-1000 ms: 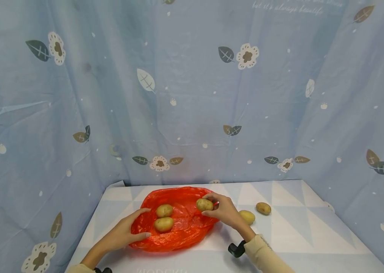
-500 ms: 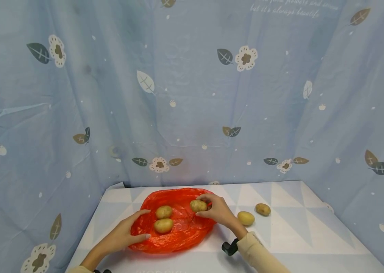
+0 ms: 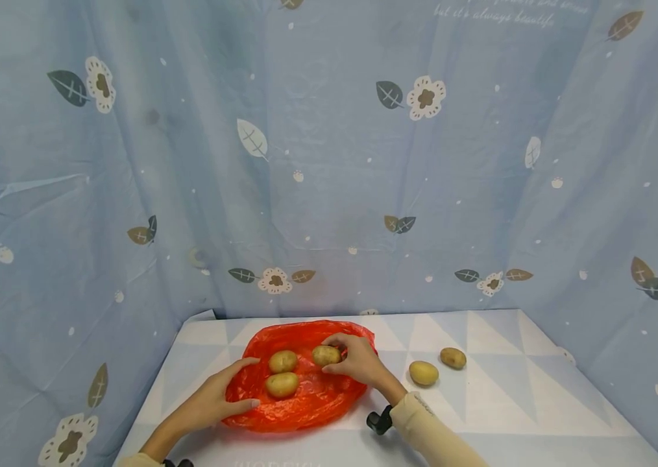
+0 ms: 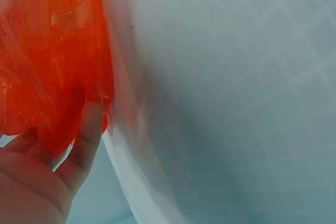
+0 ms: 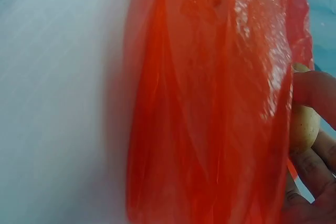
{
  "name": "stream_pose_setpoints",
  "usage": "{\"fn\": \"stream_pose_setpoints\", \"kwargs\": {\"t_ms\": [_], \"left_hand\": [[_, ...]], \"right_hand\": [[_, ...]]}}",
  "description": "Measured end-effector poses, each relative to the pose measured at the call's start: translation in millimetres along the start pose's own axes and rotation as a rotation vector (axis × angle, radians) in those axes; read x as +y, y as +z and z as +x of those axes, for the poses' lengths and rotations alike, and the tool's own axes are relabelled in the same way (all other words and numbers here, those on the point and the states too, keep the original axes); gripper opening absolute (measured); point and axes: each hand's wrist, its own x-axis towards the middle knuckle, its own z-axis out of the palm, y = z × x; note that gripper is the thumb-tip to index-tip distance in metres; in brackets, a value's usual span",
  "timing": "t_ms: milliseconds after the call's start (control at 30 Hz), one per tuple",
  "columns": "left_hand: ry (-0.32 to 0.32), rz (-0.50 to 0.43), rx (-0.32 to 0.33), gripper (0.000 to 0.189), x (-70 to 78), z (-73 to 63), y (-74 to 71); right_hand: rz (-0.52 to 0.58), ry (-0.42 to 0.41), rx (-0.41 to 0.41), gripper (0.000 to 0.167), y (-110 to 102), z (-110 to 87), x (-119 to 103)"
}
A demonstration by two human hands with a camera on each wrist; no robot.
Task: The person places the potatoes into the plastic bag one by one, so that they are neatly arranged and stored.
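A red plastic bag [image 3: 329, 399] lies spread wide on the table, its mouth facing up. Two potatoes rest inside, a rounder potato [image 3: 283, 362] behind a longer potato [image 3: 282, 385]. My left hand [image 3: 212, 397] holds the bag's left side, thumb toward the front and fingers toward the back; in the left wrist view the thumb [image 4: 86, 140] presses the red film. Over the right part of the bag, my right hand [image 3: 358, 360] pinches a third potato [image 3: 326, 356] between thumb and fingers. The right wrist view shows this potato [image 5: 303, 127] partly behind the bag's side.
Right of the bag, a yellow potato [image 3: 424, 373] and a browner potato [image 3: 453, 358] lie on the white and pale blue patterned table cover [image 3: 516, 389]. A blue printed curtain [image 3: 329, 194] hangs behind the table and along both sides.
My right hand has carried its potato leftward, from the bag's right edge farther in over it, and slightly lower. The left hand stays at the bag's left side.
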Motion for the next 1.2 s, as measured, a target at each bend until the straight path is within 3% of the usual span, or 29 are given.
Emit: {"fn": "stream_pose_setpoints", "kwargs": {"t_ms": [300,500,1200], "left_hand": [[-0.013,-0.005,-0.007,0.083,4.5,0.9,-2.2],[-0.002,0.000,-0.009,0.082,4.9,-0.2,-2.6],[0.017,-0.010,-0.021,0.082,-0.3,-2.6,-3.5]], "right_hand": [[-0.024,-0.004,-0.017,0.040,13,12.5,-2],[-0.034,0.039,-0.039,0.040,20,18.3,-2],[-0.030,0.053,-0.056,0.037,37,26.5,5]]}}
